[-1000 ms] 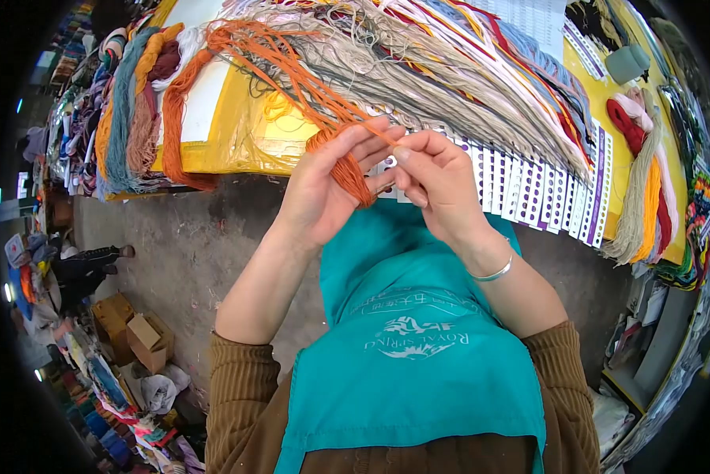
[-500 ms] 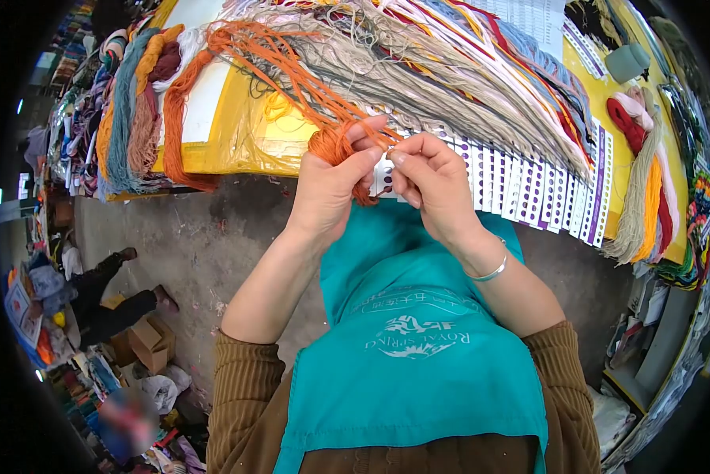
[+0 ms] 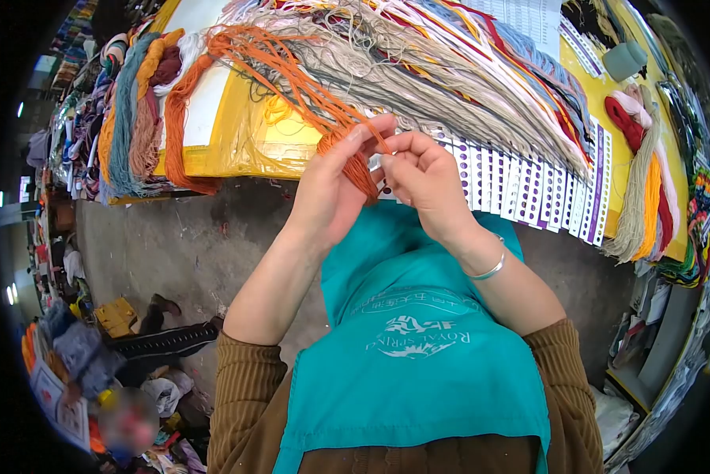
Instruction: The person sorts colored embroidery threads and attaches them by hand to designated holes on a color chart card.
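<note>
Head | orange yarn (image 3: 360, 175) | thin, many-stranded, loosely looped | bunched in left hand (image 3: 327, 193)

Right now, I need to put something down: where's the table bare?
Bare table: near edge, between hanging orange yarn and left hand; a narrow strip right of the dotted cards. Loose yarn crowds the middle.

two hands (image 3: 329, 189) (image 3: 426, 186) in front, one bracelet (image 3: 492, 272) and one apron (image 3: 418, 391) are visible.
</note>
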A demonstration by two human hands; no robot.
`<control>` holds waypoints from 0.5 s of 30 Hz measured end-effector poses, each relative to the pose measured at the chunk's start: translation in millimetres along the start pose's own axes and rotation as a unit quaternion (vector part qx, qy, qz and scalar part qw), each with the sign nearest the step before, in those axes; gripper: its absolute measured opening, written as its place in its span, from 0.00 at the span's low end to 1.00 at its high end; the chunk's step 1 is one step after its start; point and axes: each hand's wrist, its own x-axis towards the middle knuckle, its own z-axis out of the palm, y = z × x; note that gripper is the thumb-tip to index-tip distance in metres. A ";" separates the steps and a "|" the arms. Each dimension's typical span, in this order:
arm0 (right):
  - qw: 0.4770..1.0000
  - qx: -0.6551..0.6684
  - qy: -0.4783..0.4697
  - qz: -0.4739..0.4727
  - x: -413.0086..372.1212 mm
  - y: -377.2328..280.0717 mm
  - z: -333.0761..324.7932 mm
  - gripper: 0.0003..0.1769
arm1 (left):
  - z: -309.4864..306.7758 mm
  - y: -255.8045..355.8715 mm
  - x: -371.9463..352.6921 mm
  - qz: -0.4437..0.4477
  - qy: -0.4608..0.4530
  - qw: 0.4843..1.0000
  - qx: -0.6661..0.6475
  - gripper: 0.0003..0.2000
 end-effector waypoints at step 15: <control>0.995 0.095 0.028 0.003 -2.0 2.4 -0.4 0.01 | -7.3 -5.0 -2.0 -0.007 -0.025 1.000 -0.001 0.21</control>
